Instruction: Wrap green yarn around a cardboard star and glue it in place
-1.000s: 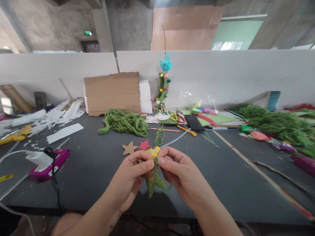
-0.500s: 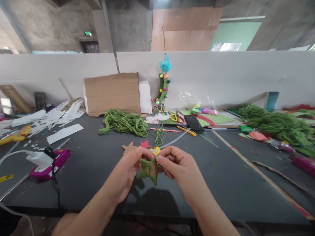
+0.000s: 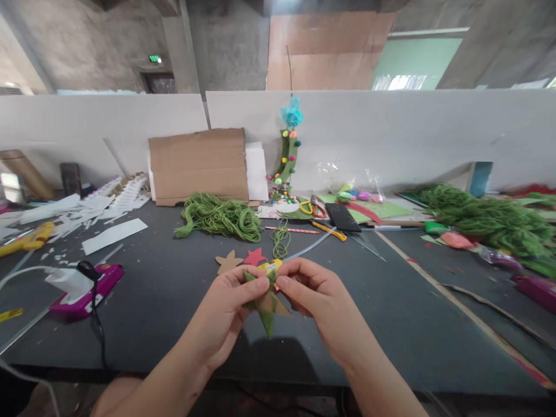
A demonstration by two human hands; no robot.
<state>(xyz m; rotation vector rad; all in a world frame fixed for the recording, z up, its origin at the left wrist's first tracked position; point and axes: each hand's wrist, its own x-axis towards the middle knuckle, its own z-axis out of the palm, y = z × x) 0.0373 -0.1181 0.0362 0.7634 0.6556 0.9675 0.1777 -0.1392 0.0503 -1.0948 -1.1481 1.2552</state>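
Observation:
Both my hands meet above the dark table (image 3: 174, 313) and pinch a cardboard star partly wrapped in green yarn (image 3: 266, 306). My left hand (image 3: 228, 313) grips its left side with thumb and fingers closed. Closed on the star's upper right side is my right hand (image 3: 315, 301). One wrapped point hangs downward between the hands. Just beyond the fingers lie a bare cardboard star (image 3: 228, 263), a red star (image 3: 255, 256) and a small yellow object (image 3: 270, 266).
A heap of green yarn (image 3: 219, 216) lies before a cardboard sheet (image 3: 200, 165). More green yarn (image 3: 486, 219) sits at right. A pink glue gun (image 3: 84, 288) with a black cable is at left. Scissors (image 3: 310, 207), a yellow cutter (image 3: 330, 229) and a decorated green figure (image 3: 287, 156) stand farther back.
The yarn-wrapped star has been turned between my fingers, so a different point now hangs down. Both hands stayed at the same spot over the table.

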